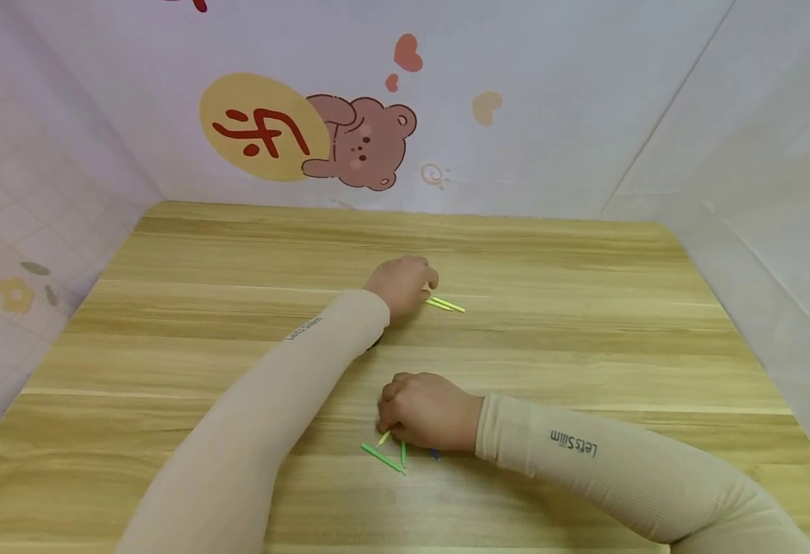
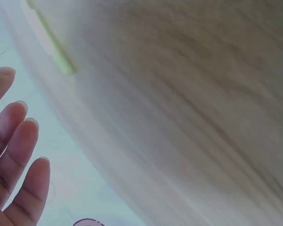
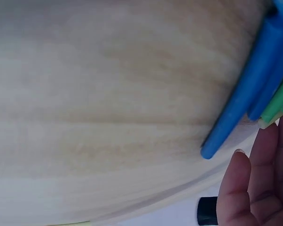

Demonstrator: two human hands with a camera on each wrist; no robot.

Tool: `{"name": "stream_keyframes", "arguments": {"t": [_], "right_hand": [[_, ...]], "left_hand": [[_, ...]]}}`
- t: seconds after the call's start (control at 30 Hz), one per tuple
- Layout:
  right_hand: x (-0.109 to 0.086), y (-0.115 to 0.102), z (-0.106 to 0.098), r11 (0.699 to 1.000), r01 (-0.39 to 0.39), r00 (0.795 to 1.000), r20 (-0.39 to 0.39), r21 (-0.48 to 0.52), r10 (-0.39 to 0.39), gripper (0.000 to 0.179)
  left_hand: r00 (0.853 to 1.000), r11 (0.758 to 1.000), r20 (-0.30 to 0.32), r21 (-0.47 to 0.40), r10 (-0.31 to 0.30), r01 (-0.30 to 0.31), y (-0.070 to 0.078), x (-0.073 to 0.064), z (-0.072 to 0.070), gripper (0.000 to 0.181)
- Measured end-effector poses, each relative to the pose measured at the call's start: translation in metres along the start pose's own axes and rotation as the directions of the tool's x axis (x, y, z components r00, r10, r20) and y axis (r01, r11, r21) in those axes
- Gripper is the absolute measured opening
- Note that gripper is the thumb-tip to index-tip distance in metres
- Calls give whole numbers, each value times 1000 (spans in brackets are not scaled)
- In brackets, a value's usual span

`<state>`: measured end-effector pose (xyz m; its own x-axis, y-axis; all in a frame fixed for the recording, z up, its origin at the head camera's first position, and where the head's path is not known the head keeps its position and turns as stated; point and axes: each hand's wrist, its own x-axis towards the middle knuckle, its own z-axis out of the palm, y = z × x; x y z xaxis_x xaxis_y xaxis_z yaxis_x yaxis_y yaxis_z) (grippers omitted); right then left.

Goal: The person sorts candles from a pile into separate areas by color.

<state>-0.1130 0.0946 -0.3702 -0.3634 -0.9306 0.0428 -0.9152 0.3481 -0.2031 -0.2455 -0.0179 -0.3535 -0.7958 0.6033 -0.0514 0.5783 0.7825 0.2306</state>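
Toward the back, my left hand (image 1: 405,285) hovers beside two thin yellow sticks (image 1: 449,305) on the wooden table. The left wrist view shows its fingers loosely extended and apart from a yellow stick (image 2: 61,59). Nearer the front, my right hand (image 1: 428,412) has bent fingers and appears to pinch another yellow stick (image 1: 384,438), mostly covered by the hand. Below it lie green sticks (image 1: 382,458), and a blue stick (image 1: 435,454) peeks from under the palm. In the right wrist view, blue sticks (image 3: 240,99) and a green stick (image 3: 278,101) lie close to the fingers.
The wooden table (image 1: 585,323) extends to a pale curtain-like backdrop (image 1: 550,154) with a printed bear (image 1: 370,146). Pale sheeting also borders both sides. A small black object (image 3: 207,211) shows beyond the right hand's fingers.
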Motion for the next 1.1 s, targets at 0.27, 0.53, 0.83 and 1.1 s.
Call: {"name": "stream_keyframes", "arguments": {"t": [0.27,0.53,0.83,1.1], "right_hand": [[0,1,-1,1000,18,1000,14,-4,-18,15],[5,2,-2,1000,16,997,73,15,-17,15],[8,3,-4,999,-5,993,118,38,1,15],[11,0,-9,1000,-16,990,141,27,12,16]], "left_hand": [[999,997,-45,-74,28,-32,-7,-22,-12,19],[996,990,-85,-131,40,-51,-9,-47,-25,23],[991,986,-123,-152,48,-67,-11,-66,-33,21],[986,986,-152,-146,64,-87,-14,-80,-36,20]]}}
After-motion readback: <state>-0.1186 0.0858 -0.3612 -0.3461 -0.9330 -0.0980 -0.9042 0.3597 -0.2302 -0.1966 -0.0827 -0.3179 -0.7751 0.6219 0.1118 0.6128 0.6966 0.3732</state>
